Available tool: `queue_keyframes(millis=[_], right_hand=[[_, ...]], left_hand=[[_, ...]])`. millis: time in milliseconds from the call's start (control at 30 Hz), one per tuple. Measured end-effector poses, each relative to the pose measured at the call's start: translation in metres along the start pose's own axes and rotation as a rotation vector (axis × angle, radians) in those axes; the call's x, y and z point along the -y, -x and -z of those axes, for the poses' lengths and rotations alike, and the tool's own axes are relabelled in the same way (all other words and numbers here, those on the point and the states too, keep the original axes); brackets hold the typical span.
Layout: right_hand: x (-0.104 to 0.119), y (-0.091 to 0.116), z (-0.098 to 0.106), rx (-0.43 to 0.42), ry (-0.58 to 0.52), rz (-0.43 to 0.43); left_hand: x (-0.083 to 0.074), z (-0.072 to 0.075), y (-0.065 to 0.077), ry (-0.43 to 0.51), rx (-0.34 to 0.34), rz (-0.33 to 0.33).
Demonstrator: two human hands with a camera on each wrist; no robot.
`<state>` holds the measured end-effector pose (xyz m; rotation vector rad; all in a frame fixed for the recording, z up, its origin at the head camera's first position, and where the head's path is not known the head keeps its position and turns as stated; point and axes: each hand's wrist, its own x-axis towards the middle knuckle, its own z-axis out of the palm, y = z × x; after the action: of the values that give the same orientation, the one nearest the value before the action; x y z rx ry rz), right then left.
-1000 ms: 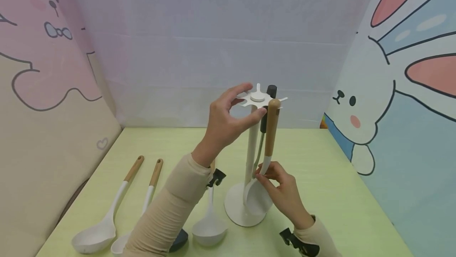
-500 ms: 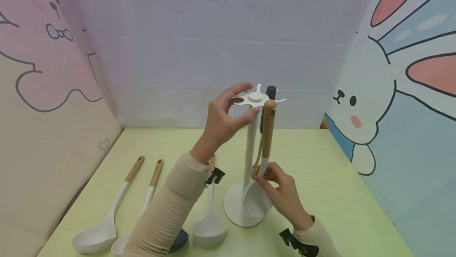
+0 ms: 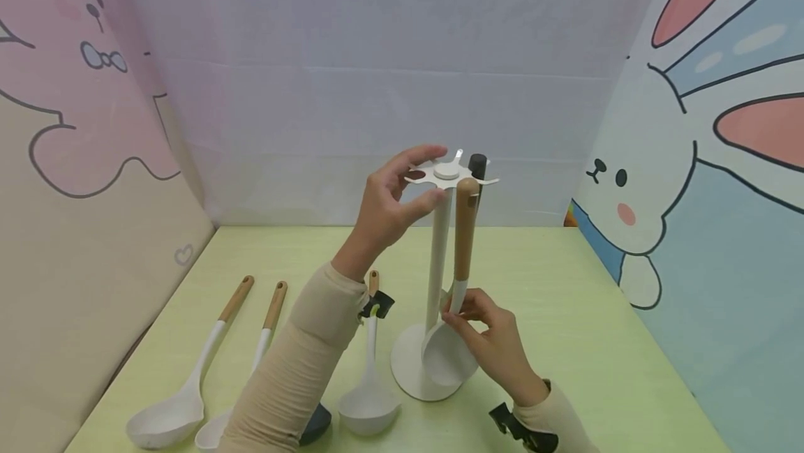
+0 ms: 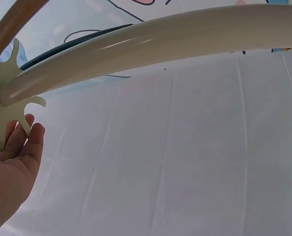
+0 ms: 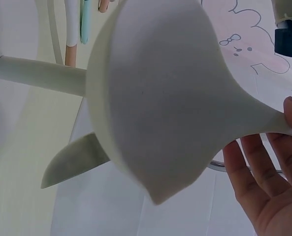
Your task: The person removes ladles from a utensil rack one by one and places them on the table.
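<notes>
A white utensil rack (image 3: 441,250) stands upright on a round base, with a star-shaped ring of hooks at its top. My left hand (image 3: 388,209) holds the rack's hook ring at its left side, thumb below and fingers round the prongs. A ladle (image 3: 465,236) with a wooden handle hangs upright at the ring's front. Its white bowl (image 5: 160,93) has a pouring lip. My right hand (image 3: 496,341) pinches the ladle's neck just above the bowl. Behind it hangs a black-handled utensil (image 3: 478,164); its metal head (image 5: 77,160) is partly hidden by the bowl.
On the green table (image 3: 584,341) lie a white ladle (image 3: 166,419), another white utensil (image 3: 212,432) partly under my left sleeve, a dark utensil head (image 3: 317,425) and another ladle (image 3: 369,407) beside the rack base. A pale backdrop (image 3: 389,90) stands behind.
The ring of hooks has turned a little and the rack has shifted slightly left. The hanging ladle has moved left with it, my right hand following. The utensils on the table stay put.
</notes>
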<state>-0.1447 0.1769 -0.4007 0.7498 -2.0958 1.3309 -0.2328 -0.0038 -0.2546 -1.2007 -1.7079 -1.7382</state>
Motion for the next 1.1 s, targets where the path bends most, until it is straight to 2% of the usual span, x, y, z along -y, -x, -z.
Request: queue_keyframes(millis=[400,800,1100], right_hand=[[0.008,-0.001,-0.001,0.001,0.029,-0.008],[0.011,-0.009,0.001,-0.009,0.045,0.031],[0.009,-0.007,0.002,-0.021,0.054,0.051]], left_hand=[[0.001,0.001,0.0,0.014,0.009,0.009],[0.002,0.0,0.0,0.001,0.002,0.009],[0.003,0.0,0.0,0.009,0.002,0.005]])
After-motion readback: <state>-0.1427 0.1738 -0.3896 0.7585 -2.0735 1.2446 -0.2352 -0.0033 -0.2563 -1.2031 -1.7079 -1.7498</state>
